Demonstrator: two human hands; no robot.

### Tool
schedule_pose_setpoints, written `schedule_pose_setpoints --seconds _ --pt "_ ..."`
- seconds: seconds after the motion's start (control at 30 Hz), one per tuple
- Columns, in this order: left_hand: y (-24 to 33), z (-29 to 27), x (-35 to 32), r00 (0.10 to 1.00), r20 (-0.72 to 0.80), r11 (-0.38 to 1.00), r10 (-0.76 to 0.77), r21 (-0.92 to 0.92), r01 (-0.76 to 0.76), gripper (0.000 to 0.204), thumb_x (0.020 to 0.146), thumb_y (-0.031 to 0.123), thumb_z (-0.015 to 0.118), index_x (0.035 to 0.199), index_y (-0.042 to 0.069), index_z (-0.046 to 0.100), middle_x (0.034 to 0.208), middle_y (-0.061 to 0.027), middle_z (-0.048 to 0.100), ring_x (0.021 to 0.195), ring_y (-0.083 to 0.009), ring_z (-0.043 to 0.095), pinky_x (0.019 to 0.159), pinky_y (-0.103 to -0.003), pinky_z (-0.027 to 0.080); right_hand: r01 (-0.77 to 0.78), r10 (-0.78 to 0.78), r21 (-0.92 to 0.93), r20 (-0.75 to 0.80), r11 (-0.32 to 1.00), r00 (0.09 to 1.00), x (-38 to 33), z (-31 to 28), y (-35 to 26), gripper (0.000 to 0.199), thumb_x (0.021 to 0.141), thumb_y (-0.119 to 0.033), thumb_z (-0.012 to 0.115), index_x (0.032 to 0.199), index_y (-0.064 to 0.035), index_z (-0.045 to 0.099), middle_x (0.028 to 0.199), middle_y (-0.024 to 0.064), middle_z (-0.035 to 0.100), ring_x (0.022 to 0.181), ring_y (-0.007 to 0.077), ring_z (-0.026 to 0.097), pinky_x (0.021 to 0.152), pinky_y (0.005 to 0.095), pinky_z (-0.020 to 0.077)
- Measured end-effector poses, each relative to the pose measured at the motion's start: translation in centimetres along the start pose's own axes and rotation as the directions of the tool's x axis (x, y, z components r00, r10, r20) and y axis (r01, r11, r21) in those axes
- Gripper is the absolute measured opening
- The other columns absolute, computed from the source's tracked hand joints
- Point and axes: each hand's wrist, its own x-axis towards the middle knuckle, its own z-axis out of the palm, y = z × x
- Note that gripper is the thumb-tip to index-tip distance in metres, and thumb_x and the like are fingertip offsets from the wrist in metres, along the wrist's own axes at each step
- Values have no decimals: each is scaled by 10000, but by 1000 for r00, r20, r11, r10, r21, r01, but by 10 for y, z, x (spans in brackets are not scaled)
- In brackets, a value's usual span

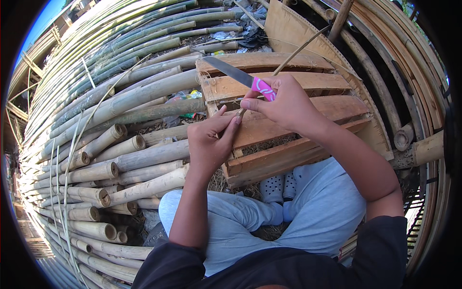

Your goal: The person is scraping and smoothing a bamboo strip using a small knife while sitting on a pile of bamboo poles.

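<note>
My right hand (284,103) grips pink-handled knife (240,77) | left hand (209,139) pinches thin bamboo strip (298,50) over wooden pallet (288,139) | shaving looks underway, strip's upper length seemingly untrimmed

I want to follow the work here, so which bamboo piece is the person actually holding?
The thin bamboo strip, pinched in the left hand and rising past the knife in the right hand. The thick bamboo poles all lie stacked, untouched.

Wooden pallet (288,139) on the ground before my knees, straw under it. Bamboo poles (120,144) stacked on the ground to my left, cut ends facing me.
</note>
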Motion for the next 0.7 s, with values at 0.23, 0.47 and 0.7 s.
schedule_pose_setpoints --seconds 0.23,0.47,0.7 --pt "0 0 0 1000 -5 1000 -2 0 2 110 899 26 690 975 -35 741 830 -166 750 778 -236 760 1029 -466 528 180 -185 -129 -27 975 982 1 -3 1 241 884 -196 745 858 35 683 608 144 610 523 233 560 549 371 451" --pt "0 1 0 1000 6 1000 -8 11 8 109 896 23 690 969 -42 739 832 -177 747 787 -251 760 1026 -466 528 70 -69 -155 9 985 998 -1 -1 -4 247 901 -156 709 800 59 643 610 209 577 554 350 550 579 436 440" --pt "4 1 0 999 12 999 -40 26 40 104 913 36 691 966 -23 759 817 -110 761 778 -78 692 1056 -450 509 22 -20 -102 18 995 1000 -1 1 -1 258 910 -160 713 778 48 636 594 161 577 519 254 503 561 409 431"
